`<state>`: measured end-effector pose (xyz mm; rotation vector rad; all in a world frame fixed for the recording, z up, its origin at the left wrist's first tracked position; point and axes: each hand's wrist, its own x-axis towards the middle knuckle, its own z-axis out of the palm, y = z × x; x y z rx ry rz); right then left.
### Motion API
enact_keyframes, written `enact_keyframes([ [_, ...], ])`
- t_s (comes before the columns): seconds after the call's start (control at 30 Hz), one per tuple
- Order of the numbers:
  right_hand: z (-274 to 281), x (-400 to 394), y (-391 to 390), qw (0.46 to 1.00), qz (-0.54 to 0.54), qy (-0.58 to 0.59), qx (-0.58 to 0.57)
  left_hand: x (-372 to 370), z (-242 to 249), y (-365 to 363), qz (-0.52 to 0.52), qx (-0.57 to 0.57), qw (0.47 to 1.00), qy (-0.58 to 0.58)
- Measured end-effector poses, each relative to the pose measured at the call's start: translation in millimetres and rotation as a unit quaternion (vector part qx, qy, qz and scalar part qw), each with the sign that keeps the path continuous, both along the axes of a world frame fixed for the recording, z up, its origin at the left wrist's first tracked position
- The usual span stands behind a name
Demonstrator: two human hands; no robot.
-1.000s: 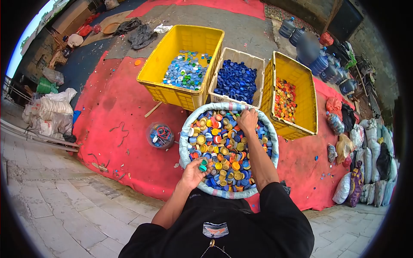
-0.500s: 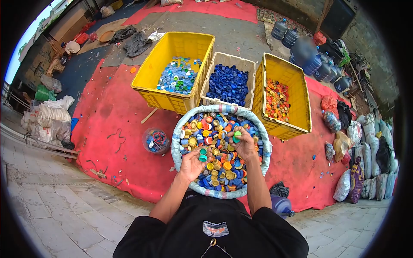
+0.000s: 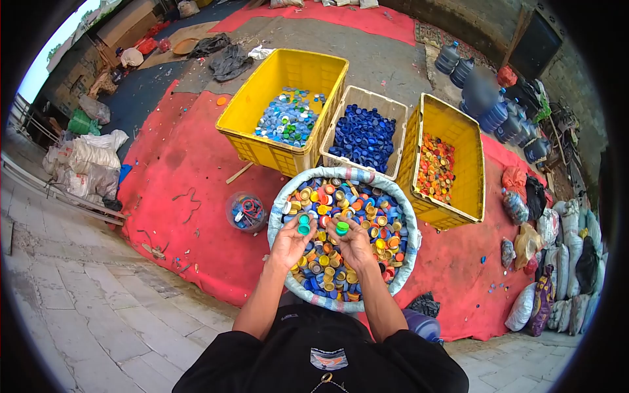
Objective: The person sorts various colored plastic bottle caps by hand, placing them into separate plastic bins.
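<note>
A round sack-lined tub [image 3: 411, 255] full of mixed bottle caps [image 3: 324, 267] stands right in front of me. Over its near half, my left hand [image 3: 288, 245] is closed on teal bottle caps [image 3: 303, 225], two of which show at the fingertips. Beside it my right hand [image 3: 354, 246] grips green bottle caps [image 3: 342, 227], partly covered by the fingers. Both palms face up, a short gap apart, above the yellow, blue and orange caps.
Beyond the tub stand a yellow crate [image 3: 262, 141] of light-blue caps, a white crate [image 3: 333, 159] of dark-blue caps and another yellow crate [image 3: 438, 213] of orange caps. A clear container [image 3: 246, 212] sits left. Filled sacks [image 3: 522, 306] and water jugs [image 3: 492, 115] line the right.
My right hand has come down and left, nearer my left hand. Its green caps now face up in the opened-out palm. The whole view has shifted slightly.
</note>
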<state>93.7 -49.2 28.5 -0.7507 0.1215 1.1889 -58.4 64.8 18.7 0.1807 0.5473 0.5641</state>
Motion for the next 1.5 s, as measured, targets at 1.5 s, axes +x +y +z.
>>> enact_keyframes([
  [1.5,-32.8,-46.7,-93.8,0.825,-0.025,-0.467,-0.317,14.0,-25.4,-10.0,-0.116,0.258,0.944,0.172],
])
